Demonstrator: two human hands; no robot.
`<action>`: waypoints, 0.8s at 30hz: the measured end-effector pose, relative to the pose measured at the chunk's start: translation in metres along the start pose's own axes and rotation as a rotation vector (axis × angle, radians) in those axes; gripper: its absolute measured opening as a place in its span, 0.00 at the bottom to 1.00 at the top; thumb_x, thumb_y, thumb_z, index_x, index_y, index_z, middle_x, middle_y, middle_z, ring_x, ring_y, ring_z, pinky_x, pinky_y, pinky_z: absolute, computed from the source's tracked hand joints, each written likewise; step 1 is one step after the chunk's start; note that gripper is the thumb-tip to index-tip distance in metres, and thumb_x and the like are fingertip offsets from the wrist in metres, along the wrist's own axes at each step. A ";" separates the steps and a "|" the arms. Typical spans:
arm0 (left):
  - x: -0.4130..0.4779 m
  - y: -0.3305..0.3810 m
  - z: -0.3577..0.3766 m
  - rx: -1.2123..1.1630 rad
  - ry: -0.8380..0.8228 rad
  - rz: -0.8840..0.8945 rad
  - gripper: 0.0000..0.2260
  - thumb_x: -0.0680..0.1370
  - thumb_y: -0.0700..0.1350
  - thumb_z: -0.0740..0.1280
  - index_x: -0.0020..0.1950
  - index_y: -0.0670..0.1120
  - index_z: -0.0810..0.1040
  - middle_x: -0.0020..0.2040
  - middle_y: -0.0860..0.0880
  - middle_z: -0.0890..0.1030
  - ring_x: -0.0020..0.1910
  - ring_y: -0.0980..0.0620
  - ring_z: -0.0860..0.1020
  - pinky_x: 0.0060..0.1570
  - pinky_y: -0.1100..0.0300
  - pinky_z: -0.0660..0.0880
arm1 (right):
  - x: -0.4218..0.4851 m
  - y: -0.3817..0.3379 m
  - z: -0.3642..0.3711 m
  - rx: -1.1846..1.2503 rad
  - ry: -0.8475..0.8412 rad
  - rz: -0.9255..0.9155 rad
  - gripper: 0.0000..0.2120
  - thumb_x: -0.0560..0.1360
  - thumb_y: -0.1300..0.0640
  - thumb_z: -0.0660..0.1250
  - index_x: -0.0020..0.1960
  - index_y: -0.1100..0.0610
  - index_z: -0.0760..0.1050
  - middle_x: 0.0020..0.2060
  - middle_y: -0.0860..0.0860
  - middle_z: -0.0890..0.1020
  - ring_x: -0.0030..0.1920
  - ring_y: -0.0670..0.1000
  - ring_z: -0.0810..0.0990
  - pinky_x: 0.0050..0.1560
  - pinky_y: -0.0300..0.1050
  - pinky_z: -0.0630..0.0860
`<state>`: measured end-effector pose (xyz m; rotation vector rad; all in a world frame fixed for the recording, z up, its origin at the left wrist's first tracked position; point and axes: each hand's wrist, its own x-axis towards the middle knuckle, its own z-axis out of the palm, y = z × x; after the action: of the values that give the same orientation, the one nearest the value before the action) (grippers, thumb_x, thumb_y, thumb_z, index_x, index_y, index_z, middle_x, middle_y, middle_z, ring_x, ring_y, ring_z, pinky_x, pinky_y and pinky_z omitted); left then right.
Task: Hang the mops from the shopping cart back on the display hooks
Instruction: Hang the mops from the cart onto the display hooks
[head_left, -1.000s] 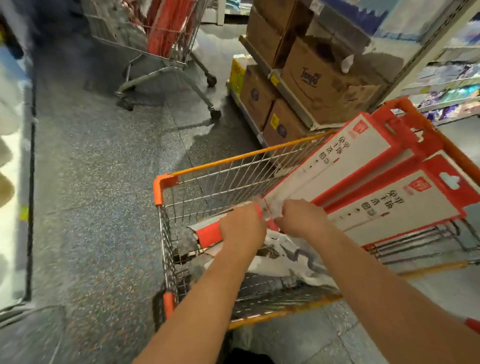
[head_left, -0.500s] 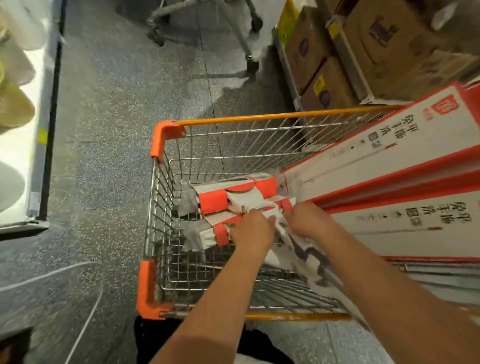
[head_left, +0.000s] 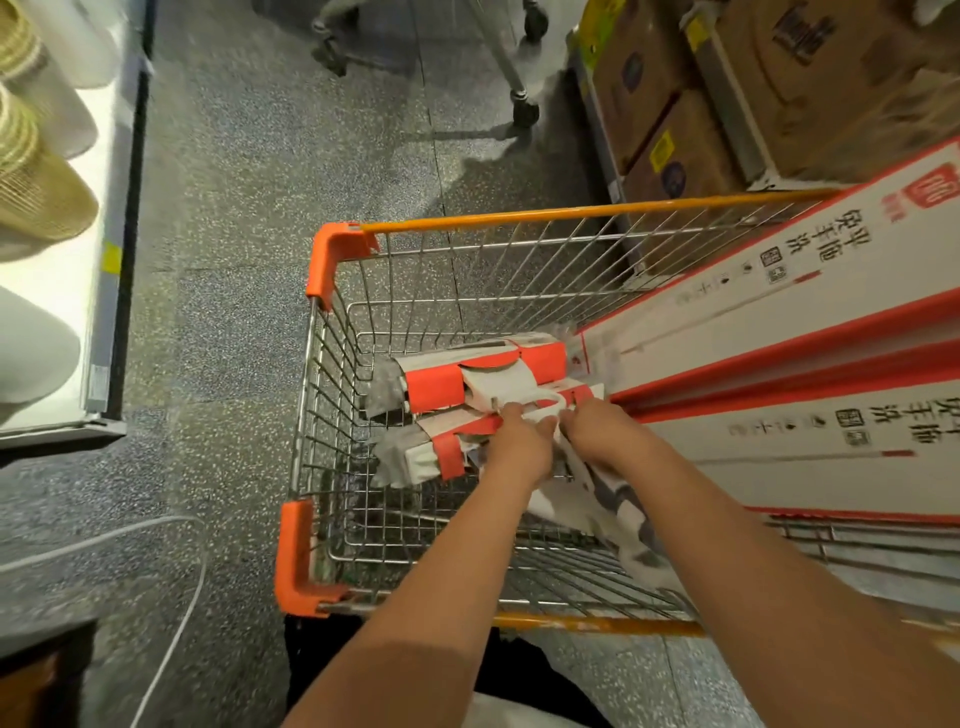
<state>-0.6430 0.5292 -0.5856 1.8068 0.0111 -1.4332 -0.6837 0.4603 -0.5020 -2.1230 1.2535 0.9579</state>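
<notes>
An orange-rimmed wire shopping cart (head_left: 340, 249) stands in front of me. Two packaged mops lie in it, their long white-and-red sleeves (head_left: 769, 312) sticking out over the right side. Their flat heads with orange bands rest in the basket, the far mop head (head_left: 462, 382) behind the near mop head (head_left: 431, 454). My left hand (head_left: 522, 447) and my right hand (head_left: 597, 428) are both closed on the near mop where its head meets the sleeve. A grey-patterned white cloth (head_left: 608, 504) lies under my right wrist.
Cardboard boxes (head_left: 670, 130) fill low shelves at the upper right. A second cart's wheels (head_left: 524, 111) stand on the speckled floor ahead. A lit shelf (head_left: 111, 260) with woven and white items runs along the left. A white cable (head_left: 171, 623) crosses the floor at lower left.
My view has tilted down onto the cart basket. Both hands have dropped from the sleeve's end to the near mop's head joint and stay closed there.
</notes>
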 end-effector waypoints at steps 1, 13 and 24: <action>0.003 -0.003 0.002 -0.073 -0.001 -0.016 0.18 0.78 0.49 0.65 0.66 0.49 0.65 0.60 0.35 0.76 0.59 0.34 0.75 0.59 0.38 0.74 | -0.001 0.000 0.000 -0.008 -0.001 -0.007 0.18 0.83 0.62 0.50 0.69 0.65 0.68 0.67 0.63 0.72 0.66 0.60 0.71 0.61 0.45 0.67; -0.042 -0.002 -0.008 -0.367 -0.005 0.124 0.24 0.67 0.47 0.72 0.60 0.51 0.69 0.55 0.44 0.80 0.54 0.41 0.79 0.50 0.39 0.79 | -0.054 -0.002 0.008 0.267 0.198 0.059 0.16 0.82 0.57 0.53 0.64 0.63 0.72 0.61 0.62 0.76 0.61 0.61 0.75 0.53 0.46 0.70; -0.126 0.001 -0.033 -0.320 -0.195 0.326 0.18 0.71 0.47 0.69 0.61 0.51 0.76 0.55 0.44 0.82 0.54 0.42 0.80 0.53 0.42 0.77 | -0.153 -0.019 0.016 0.520 0.474 0.195 0.11 0.81 0.53 0.56 0.41 0.55 0.69 0.34 0.48 0.70 0.37 0.51 0.71 0.32 0.35 0.64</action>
<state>-0.6603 0.6046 -0.4814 1.3361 -0.1400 -1.2843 -0.7224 0.5637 -0.3930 -1.8747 1.7349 0.1442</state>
